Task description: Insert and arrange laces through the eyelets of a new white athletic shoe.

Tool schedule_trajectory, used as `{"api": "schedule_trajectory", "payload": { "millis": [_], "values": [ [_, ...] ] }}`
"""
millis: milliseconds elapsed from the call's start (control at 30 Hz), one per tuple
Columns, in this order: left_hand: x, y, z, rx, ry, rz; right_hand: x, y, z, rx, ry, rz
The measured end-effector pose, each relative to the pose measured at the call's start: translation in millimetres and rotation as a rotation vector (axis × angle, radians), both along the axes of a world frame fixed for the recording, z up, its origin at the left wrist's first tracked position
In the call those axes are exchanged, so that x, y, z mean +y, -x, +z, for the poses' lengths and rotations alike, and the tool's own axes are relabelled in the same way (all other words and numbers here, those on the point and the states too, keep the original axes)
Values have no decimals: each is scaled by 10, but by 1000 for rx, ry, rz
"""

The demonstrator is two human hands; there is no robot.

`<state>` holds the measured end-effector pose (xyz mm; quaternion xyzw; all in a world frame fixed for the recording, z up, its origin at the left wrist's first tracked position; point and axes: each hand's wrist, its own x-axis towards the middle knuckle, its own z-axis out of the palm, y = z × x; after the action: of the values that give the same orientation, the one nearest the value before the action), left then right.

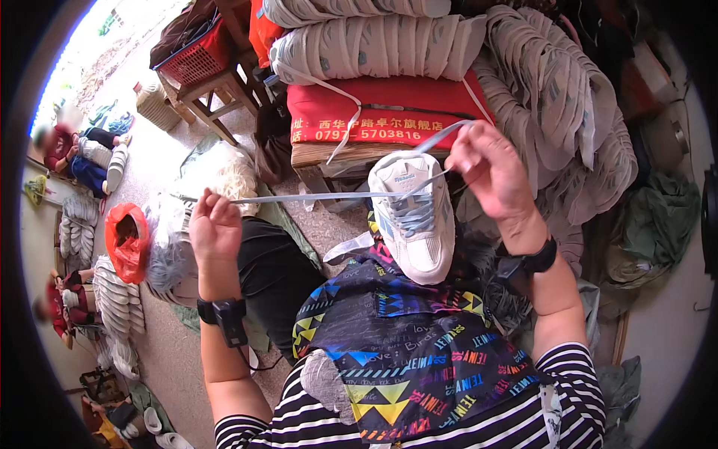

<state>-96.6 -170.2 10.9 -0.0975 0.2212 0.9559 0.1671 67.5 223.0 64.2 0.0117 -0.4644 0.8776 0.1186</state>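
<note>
A white shoe upper [425, 256] with grey-blue trim stands in front of my lap, its toe toward me. A pale blue-grey shoelace [314, 197] crosses through its upper eyelets. My left hand [216, 228], fingers closed in a pinch, holds one length stretched taut out to the left. On the other side, my right hand [490, 165] pinches the other length, which loops up from the shoe's right side. Both hands are apart from the shoe. Beneath it lies my dark apron [419, 352] with bright patterns.
Ahead is a wooden stool [329, 156] under a red cover [321, 112], bearing stacked shoe uppers [374, 51]. More uppers [550, 97] hang in bunches at right. Left are a bundle of pale laces [232, 176] and a red plastic bag [126, 243]. Other people sit farther left.
</note>
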Motion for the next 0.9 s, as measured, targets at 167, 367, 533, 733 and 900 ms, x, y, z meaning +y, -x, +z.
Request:
{"api": "schedule_trajectory", "payload": {
  "millis": [167, 367, 533, 733, 900],
  "values": [
    [-456, 152, -330, -14, -102, 52, 285, 6, -46, -110, 82, -85],
    [-796, 257, -632, -148, -66, 148, 656, -123, -106, -124, 86, -280],
    [-889, 352, -670, -125, 166, 259, 1382, -384, 8, -135, 145, -509],
    [-339, 155, -540, 98, 644, 282, 1915, -707, 25, -170, 206, -807],
    [305, -158, -402, 383, 900, 35, 1687, -622, 36, -223, 39, -934]
  ]
}}
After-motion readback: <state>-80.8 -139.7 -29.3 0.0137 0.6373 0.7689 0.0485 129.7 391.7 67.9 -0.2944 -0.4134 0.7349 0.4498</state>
